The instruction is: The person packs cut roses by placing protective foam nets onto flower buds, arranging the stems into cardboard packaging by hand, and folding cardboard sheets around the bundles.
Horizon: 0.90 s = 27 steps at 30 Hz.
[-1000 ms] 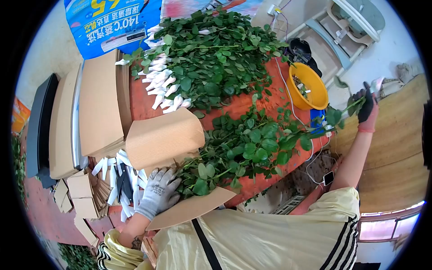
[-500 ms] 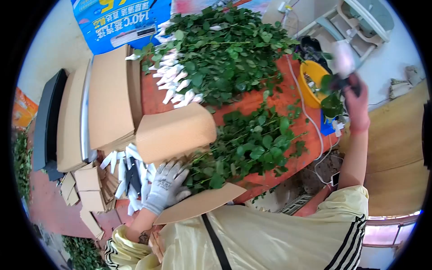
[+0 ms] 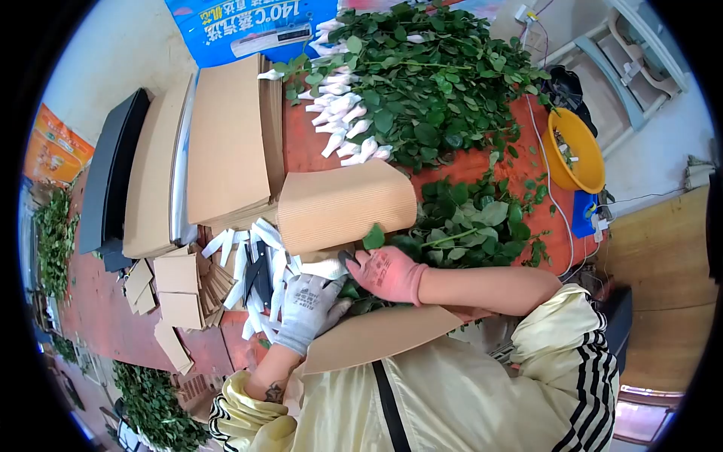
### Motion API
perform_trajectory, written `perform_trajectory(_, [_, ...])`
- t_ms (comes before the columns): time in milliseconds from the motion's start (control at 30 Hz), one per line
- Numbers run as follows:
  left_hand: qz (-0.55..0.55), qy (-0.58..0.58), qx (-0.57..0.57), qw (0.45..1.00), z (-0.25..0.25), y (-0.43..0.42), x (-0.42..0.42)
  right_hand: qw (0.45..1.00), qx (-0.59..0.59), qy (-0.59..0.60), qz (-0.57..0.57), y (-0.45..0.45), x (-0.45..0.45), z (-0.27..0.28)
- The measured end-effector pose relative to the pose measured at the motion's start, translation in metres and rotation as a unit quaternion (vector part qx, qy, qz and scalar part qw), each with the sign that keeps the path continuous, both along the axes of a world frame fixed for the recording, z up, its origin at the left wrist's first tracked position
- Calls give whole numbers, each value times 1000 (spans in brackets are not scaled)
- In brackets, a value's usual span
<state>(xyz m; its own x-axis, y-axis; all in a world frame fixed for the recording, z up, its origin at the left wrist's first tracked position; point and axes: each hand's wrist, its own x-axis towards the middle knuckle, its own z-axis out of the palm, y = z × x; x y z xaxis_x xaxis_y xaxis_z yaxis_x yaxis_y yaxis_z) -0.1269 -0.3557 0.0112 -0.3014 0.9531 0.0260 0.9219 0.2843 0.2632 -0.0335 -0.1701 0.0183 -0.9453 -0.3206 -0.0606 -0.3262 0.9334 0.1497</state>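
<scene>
The right hand (image 3: 388,274) pinches a white-wrapped flower (image 3: 324,268) beside the corrugated cardboard (image 3: 346,205) over the red counter (image 3: 252,348). The gloved left hand (image 3: 307,307) lies against the flower's wrapping, its grip unclear.

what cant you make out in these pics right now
- Head view: fingertips of the left hand, partly hidden by the right hand.
- Head view: whatever lies under the corrugated sheet, which covers it.
- Head view: scraps in the yellow bowl, too small to name.
- Head view: the rest of the blue printed panel, cut off by the top edge.
</scene>
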Motion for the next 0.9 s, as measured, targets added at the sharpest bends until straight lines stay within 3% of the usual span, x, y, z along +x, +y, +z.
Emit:
perform_trajectory(67, [11, -21, -4, 1000, -1, 0, 1, 996, -41, -63, -43, 12, -8, 2])
perform_trajectory(200, [19, -48, 8, 999, -4, 0, 0, 995, -40, -61, -62, 21, -3, 1])
perform_trajectory(267, [15, -56, 8, 998, -5, 2, 0, 985, -3, -147, -90, 21, -1, 5])
perform_trajectory(333, [28, -51, 17, 998, -6, 4, -2, 996, -8, -78, -40, 21, 3, 2])
perform_trajectory(400, [26, -50, 7, 998, -9, 6, -6, 992, 45, -116, -25, 15, 15, 31])
perform_trajectory(467, [22, -48, -1, 999, -10, 8, -10, 986, 43, -162, -21, 15, 2, 26])
perform_trajectory(500, [18, -49, 0, 999, -9, 9, -12, 977, -157, -118, -86, 20, 7, -4])
perform_trajectory(533, [13, -50, 2, 999, -9, 10, -12, 904, -407, -68, -110, 24, 11, -34])
perform_trajectory(567, [12, -50, 3, 999, -5, 10, -10, 807, -585, -7, -83, 28, 16, -62])
perform_trajectory(600, [5, -45, -3, 999, -1, 9, -8, 914, -374, -85, -132, 26, 6, -25])
perform_trajectory(633, [-1, -41, -9, 999, 2, 7, -6, 963, -139, -157, -171, 24, 0, -4])
perform_trajectory(700, [12, -62, 21, 998, -7, 1, -5, 983, -113, -51, -135, 27, -3, -15])
perform_trajectory(767, [23, -86, 50, 995, -13, -4, -5, 987, -41, -109, -109, 31, -3, -8])
perform_trajectory(800, [41, -93, 68, 992, -13, -5, -7, 971, -45, -186, -142, 21, -7, 18])
perform_trajectory(833, [60, -100, 86, 989, -10, -3, -9, 972, -45, -186, -138, 16, -4, 27])
perform_trajectory(900, [69, -109, 125, 984, 0, -7, -13, 987, -157, -35, 29, 12, 13, 38])
